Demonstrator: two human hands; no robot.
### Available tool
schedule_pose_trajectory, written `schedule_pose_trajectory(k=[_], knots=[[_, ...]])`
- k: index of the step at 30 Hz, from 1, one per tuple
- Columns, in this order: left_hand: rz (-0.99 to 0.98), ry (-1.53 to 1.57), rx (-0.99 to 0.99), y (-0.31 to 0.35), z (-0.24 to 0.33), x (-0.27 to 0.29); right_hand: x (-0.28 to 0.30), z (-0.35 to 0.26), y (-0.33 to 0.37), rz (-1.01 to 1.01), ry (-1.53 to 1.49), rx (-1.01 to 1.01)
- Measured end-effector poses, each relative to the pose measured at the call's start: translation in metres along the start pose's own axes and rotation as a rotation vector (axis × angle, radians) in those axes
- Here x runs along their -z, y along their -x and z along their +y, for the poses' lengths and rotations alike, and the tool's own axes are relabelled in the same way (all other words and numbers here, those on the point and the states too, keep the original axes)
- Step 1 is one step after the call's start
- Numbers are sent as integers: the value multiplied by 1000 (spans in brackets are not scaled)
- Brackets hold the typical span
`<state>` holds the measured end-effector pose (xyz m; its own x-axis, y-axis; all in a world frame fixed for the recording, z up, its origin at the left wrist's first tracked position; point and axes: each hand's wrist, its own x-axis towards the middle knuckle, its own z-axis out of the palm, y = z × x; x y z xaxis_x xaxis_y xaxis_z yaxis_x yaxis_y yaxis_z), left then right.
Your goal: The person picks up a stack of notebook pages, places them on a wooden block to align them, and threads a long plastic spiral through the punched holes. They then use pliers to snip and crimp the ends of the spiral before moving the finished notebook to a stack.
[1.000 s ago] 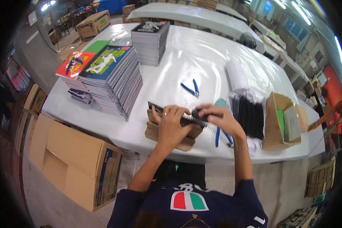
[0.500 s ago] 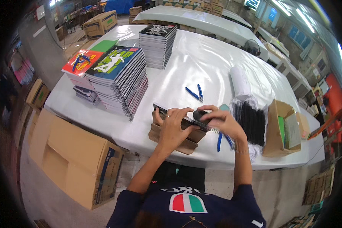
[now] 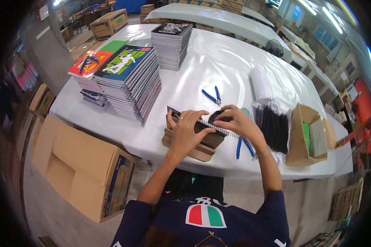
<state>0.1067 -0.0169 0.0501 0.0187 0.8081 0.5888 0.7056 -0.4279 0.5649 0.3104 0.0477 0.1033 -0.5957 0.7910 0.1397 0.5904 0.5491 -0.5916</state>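
Observation:
A dark-covered notebook (image 3: 210, 140) stands in a slotted brown wooden stand (image 3: 189, 151) at the table's near edge, its bound edge upward. My left hand (image 3: 188, 128) grips it, thumb on the near side, fingers over the top. A spiral wire coil (image 3: 231, 134) runs along that edge and sticks out past its right end. My right hand (image 3: 240, 122) is bent over the right part of the coil, its fingertips closed on a black rounded object (image 3: 213, 117) whose kind I cannot make out. Blue-handled pliers (image 3: 244, 148) lie beside the stand, partly under my right forearm.
Another blue-handled pair of pliers (image 3: 212, 97) lies beyond the notebook. Spiral-bound notebooks (image 3: 130, 86) are stacked at left, with another stack (image 3: 171, 47) farther back. A bundle of black coils (image 3: 271, 128), a white roll (image 3: 261, 85) and an open cardboard box (image 3: 296, 142) stand at right.
My right hand has shifted slightly up, its fingers drawing closer together at the black object. My left hand keeps its grip on the notebook. The whole view has tilted a little.

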Motion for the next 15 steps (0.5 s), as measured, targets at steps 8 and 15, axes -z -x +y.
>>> schedule_pose_trajectory(k=[8,15], knots=[[-17,-72,37,4,-7,4,2,1,-5,-78,-342,-132],[95,-130,85,4,-19,3,8,19,-21,-29,-497,-219]])
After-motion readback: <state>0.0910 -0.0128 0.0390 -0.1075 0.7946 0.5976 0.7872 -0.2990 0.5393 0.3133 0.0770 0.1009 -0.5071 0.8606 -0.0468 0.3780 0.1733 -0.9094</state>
